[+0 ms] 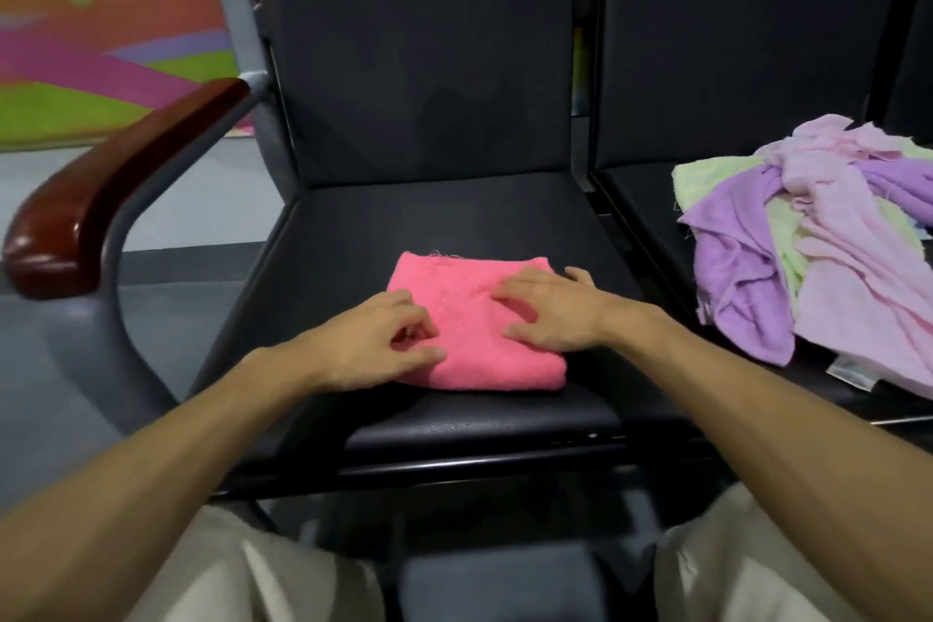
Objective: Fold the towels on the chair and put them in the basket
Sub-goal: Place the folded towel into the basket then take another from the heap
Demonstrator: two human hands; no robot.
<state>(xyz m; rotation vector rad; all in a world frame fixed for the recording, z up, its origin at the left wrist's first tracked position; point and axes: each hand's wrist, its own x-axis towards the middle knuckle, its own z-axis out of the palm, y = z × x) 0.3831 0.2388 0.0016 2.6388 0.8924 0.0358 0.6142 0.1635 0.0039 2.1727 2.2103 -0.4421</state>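
My two forearms reach in over the front edge of the chair seat (pixel 404 227). The pink towel (pixel 469 364) lies folded just behind that edge, about midway across, its long side running left to right, so both hands sit directly on it. My left hand (pixel 383 338) is at the towel's left end, fingers curled, pinching the fabric there as best I can judge. My right hand (pixel 550 313) lies flat on the right half, fingers spread, pressing down. I judge the fold nearly finished, and a lift would start from the left pinch. Farther right, a heap of unfolded towels (pixel 818 258) lies on the neighbouring seat (pixel 636 197). No basket shows.
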